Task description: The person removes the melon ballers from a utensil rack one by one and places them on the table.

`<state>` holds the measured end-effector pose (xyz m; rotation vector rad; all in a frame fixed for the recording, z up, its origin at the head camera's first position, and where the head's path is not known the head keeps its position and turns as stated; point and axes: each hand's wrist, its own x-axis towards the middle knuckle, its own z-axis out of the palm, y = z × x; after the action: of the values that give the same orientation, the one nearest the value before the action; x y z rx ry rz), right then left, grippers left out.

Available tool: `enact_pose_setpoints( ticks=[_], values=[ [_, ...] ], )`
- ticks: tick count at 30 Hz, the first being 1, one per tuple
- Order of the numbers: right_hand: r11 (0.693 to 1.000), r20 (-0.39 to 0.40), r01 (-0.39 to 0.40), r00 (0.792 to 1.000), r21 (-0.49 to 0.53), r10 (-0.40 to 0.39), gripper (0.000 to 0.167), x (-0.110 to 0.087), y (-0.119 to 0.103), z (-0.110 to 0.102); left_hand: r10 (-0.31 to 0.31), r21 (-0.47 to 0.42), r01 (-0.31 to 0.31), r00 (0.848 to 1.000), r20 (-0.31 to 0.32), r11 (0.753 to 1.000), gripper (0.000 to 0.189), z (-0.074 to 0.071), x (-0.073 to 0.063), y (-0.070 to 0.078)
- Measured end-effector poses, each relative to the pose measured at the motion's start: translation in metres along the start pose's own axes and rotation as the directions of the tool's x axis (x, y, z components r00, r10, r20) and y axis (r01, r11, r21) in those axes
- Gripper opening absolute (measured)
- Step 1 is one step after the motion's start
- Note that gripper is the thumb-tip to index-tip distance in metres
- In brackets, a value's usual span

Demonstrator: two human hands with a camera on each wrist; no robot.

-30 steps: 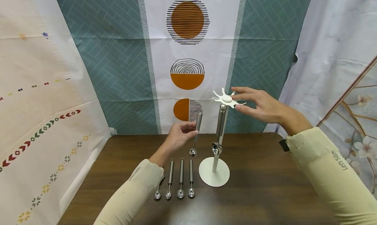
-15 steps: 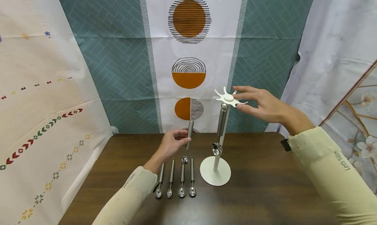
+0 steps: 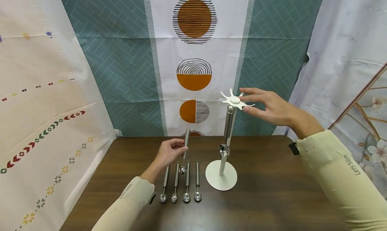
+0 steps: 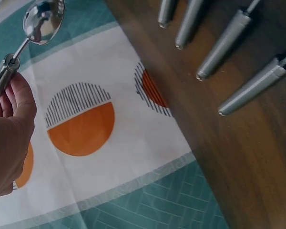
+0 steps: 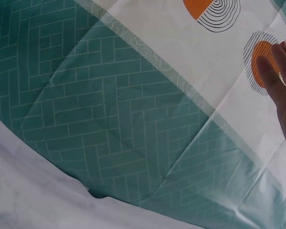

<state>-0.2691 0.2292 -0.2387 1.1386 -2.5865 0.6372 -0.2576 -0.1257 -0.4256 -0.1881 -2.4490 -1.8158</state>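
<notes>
A steel melon baller (image 3: 182, 170), handle up and bowl down, hangs from my left hand (image 3: 169, 153). Fingers and thumb pinch its handle; in the left wrist view its shiny bowl (image 4: 44, 21) shows beyond the hand. Below and to the right, several similar steel scoops (image 3: 186, 197) lie side by side on the table. My right hand (image 3: 267, 106) is at the white hook top (image 3: 234, 99) of an upright stand (image 3: 221, 185), its extended fingers and thumb touching the hook arms. Steel scoops (image 3: 228, 125) hang beneath that top, overlapping so that their number is unclear.
The brown wooden table (image 3: 272, 184) ends at a patterned backdrop cloth (image 3: 130, 90). Light cloths hang at both sides, one cream (image 3: 39, 106), the other white with flowers (image 3: 341, 66). The stand rises right of the row of scoops.
My left hand has moved left and down, carrying the melon baller from beside the stand to above the row. The right hand stays at the hook top.
</notes>
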Motion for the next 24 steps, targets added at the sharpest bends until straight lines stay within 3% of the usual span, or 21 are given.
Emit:
enact_pose_setpoints(
  ticks=[5,15,24],
  values=[
    [1.000,0.004,-0.008,1.000,0.001,0.008,0.043,0.000,-0.001,0.000,-0.014,0.020,0.015,1.000,-0.027,1.000,0.023,-0.005,-0.003,-0.011],
    [1.000,0.002,-0.004,1.000,0.002,0.004,0.043,0.000,0.000,0.000,-0.077,-0.029,0.076,0.996,-0.055,0.997,0.026,-0.015,-0.007,-0.027],
    [1.000,0.019,-0.026,0.999,0.015,0.026,0.043,-0.001,0.000,0.000,-0.131,-0.036,0.130,0.990,-0.050,0.991,0.026,-0.024,-0.014,-0.046]
  ],
)
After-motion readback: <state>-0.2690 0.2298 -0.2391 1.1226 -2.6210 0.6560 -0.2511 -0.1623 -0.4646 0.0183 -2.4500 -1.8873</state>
